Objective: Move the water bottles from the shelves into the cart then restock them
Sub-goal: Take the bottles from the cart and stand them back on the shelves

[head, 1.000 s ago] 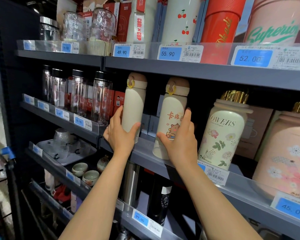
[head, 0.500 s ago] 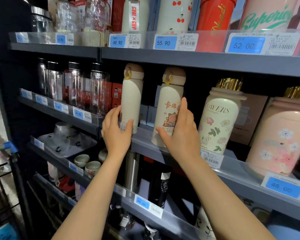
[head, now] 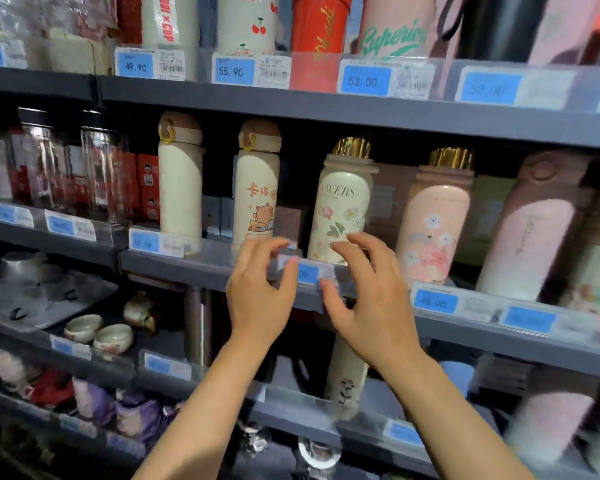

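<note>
Grey middle shelf [head: 194, 268] carries a plain cream bottle [head: 180, 188]; a bear-print bottle [head: 257, 199]; a floral gold-capped bottle [head: 342, 206]; a pink blossom bottle [head: 433, 220]; clear glass bottles [head: 101, 174] at left.

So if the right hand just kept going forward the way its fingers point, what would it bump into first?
Most likely the cream FLOWERS bottle with the gold cap: the right hand, fingers loosely curled and empty, points up at its base. Depth is unclear; the shelf's price strip may come first.

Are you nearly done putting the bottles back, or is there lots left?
I can't tell how much is left. The plain cream bottle and the bear bottle stand on the middle shelf, no hand on them. Right now the left hand and right hand hold nothing and reach toward the flower bottle. The cart is out of view, so its load is unknown.
</note>
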### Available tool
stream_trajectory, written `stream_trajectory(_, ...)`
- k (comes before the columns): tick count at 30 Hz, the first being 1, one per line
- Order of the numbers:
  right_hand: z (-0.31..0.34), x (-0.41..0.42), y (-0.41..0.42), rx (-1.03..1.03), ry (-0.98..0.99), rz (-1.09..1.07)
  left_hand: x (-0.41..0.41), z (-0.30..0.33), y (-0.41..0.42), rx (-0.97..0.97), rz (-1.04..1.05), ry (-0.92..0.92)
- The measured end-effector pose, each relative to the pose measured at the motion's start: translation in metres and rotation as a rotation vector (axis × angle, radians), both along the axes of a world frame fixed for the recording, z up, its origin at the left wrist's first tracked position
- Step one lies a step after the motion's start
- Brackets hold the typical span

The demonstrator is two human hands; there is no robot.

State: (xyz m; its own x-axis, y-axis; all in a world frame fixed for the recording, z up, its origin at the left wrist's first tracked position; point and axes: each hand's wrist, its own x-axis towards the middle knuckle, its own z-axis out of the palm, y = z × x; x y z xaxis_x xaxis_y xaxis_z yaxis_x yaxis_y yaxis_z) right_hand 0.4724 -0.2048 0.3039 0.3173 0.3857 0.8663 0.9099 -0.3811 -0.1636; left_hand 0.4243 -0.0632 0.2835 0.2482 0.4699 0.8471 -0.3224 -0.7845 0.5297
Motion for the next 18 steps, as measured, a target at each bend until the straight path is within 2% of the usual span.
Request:
stream_trajectory(4, 0.014, 0.015, -0.045, 0.105, 0.049, -0.15, 0.03, 0.025, -0.036, -0.005, -0.044, 0.009)
stream_trajectory(9, 0.026, 0.045, -0.081, 0.191, 0.174, -0.33, 0.063, 0.052, -0.058, -0.093, 0.097, 0.091)
stream_trajectory(14, 0.031, 0.057, -0.081, 0.156, 0.197, -0.325, 0.086, 0.061, -0.062, -0.134, 0.261, 0.221)
stream_trajectory(18, 0.031, 0.065, -0.076, 0.122, 0.2, -0.314, 0.086, 0.061, -0.059, -0.168, 0.214, 0.214)
